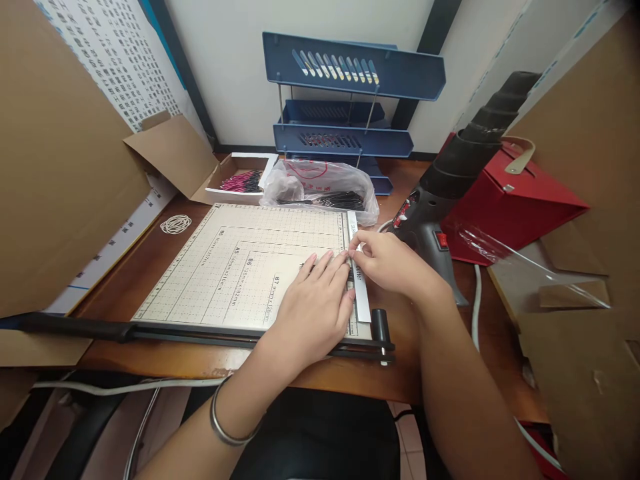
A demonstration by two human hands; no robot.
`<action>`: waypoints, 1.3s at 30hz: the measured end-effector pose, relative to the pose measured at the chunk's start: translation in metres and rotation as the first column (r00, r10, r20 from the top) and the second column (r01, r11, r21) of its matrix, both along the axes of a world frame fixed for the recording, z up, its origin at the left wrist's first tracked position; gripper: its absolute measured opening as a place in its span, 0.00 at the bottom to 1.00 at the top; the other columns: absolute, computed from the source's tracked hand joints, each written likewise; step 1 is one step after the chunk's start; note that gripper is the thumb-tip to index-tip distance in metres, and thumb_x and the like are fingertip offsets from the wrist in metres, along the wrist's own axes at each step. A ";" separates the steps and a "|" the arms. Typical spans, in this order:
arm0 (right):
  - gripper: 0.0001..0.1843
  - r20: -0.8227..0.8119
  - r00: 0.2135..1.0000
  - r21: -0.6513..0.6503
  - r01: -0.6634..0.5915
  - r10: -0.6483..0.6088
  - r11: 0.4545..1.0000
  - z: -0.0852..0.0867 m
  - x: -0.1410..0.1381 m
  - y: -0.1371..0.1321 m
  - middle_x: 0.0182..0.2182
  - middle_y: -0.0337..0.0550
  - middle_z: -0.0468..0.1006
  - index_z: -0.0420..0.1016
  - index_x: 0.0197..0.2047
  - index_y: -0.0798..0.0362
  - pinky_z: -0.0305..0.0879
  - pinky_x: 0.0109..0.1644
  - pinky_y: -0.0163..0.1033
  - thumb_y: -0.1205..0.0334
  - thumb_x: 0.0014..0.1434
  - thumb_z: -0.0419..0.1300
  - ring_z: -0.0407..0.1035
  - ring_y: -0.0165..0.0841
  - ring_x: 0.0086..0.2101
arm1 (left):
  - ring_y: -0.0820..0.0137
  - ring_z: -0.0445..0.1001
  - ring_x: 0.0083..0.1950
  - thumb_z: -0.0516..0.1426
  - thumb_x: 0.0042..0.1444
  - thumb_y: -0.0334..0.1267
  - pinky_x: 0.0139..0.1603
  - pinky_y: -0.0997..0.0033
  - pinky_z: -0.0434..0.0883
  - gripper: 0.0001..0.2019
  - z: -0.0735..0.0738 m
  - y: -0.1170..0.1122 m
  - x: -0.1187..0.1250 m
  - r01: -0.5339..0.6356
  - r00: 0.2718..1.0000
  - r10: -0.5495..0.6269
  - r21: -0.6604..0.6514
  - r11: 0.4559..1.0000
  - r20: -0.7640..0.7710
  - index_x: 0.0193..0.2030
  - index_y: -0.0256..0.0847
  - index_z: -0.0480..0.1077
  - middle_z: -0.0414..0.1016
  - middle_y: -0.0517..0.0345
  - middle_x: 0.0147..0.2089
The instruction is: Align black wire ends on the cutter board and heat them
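A cream paper cutter board [235,260] with a printed grid lies on the wooden desk. Its black blade arm [150,331] runs along the near edge. My left hand [313,303] lies flat on the board's right part, fingers stretched toward the white ruler strip [361,293] on the right edge. My right hand [387,260] rests next to that strip, its fingertips pinched together at the strip's inner side, meeting the left fingertips. What the fingers pinch is too small to make out.
A clear plastic bag of black sticks [325,190] and a white box of pink ones [243,180] sit behind the board. A blue paper tray rack [345,100], a grey heat gun [450,187], a red box [515,193], rubber bands [175,224] and cardboard walls [60,167] surround the desk.
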State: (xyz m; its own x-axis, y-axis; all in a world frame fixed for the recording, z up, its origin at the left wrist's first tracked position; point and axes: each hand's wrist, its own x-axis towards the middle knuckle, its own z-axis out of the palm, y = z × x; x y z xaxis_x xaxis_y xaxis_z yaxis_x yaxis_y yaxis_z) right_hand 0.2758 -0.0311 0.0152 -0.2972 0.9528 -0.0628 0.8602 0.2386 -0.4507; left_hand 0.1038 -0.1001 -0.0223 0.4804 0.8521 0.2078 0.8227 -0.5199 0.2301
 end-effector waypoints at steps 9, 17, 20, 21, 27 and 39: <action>0.10 0.004 1.000 0.003 -0.010 0.010 1.000 0.000 -0.001 -0.001 0.30 0.41 0.74 0.74 0.40 0.50 0.48 0.34 0.37 0.57 0.66 0.52 0.60 0.31 0.29 | 0.58 0.55 0.78 0.45 0.74 0.41 0.79 0.48 0.52 0.25 0.003 -0.008 -0.004 -0.009 1.000 0.009 0.050 0.999 0.002 0.73 0.32 0.59 0.58 0.50 0.76; 0.11 0.026 0.997 0.016 -0.078 0.078 0.997 -0.004 0.000 0.000 0.31 0.43 0.76 0.77 0.42 0.51 0.49 0.34 0.37 0.58 0.64 0.54 0.62 0.31 0.29 | 0.58 0.55 0.78 0.43 0.75 0.43 0.79 0.46 0.52 0.25 0.000 -0.030 -0.014 -0.006 1.000 0.008 0.076 0.997 -0.023 0.72 0.35 0.62 0.57 0.54 0.77; 0.11 0.023 0.996 0.012 -0.085 0.085 0.996 -0.005 0.000 0.001 0.31 0.43 0.76 0.77 0.42 0.52 0.49 0.34 0.37 0.59 0.64 0.54 0.62 0.30 0.29 | 0.58 0.54 0.78 0.42 0.75 0.44 0.79 0.46 0.50 0.25 -0.004 -0.029 -0.011 0.000 0.999 0.002 0.082 0.997 -0.032 0.73 0.36 0.61 0.56 0.56 0.77; 0.11 0.021 0.996 0.012 -0.087 0.087 0.996 -0.005 0.000 0.001 0.31 0.43 0.76 0.77 0.41 0.52 0.49 0.34 0.37 0.59 0.63 0.54 0.62 0.30 0.28 | 0.58 0.54 0.78 0.42 0.76 0.44 0.79 0.46 0.50 0.26 -0.005 -0.028 -0.011 0.000 0.999 0.003 0.085 0.996 -0.033 0.73 0.36 0.60 0.56 0.56 0.77; 0.11 0.002 0.995 0.017 -0.096 0.096 0.995 -0.006 0.001 0.002 0.31 0.42 0.76 0.77 0.40 0.52 0.51 0.34 0.36 0.60 0.62 0.54 0.62 0.30 0.28 | 0.58 0.53 0.79 0.41 0.76 0.46 0.79 0.45 0.48 0.26 -0.004 -0.029 -0.009 0.007 0.999 -0.004 0.078 0.997 -0.039 0.72 0.36 0.61 0.54 0.58 0.78; 0.09 -0.001 0.995 -0.007 -0.101 0.101 0.995 -0.005 0.002 0.003 0.28 0.41 0.74 0.77 0.38 0.50 0.51 0.33 0.37 0.61 0.59 0.56 0.61 0.30 0.28 | 0.58 0.54 0.79 0.42 0.75 0.43 0.80 0.44 0.48 0.25 -0.005 -0.029 -0.008 0.008 0.999 -0.005 0.066 0.998 -0.041 0.71 0.36 0.62 0.55 0.56 0.78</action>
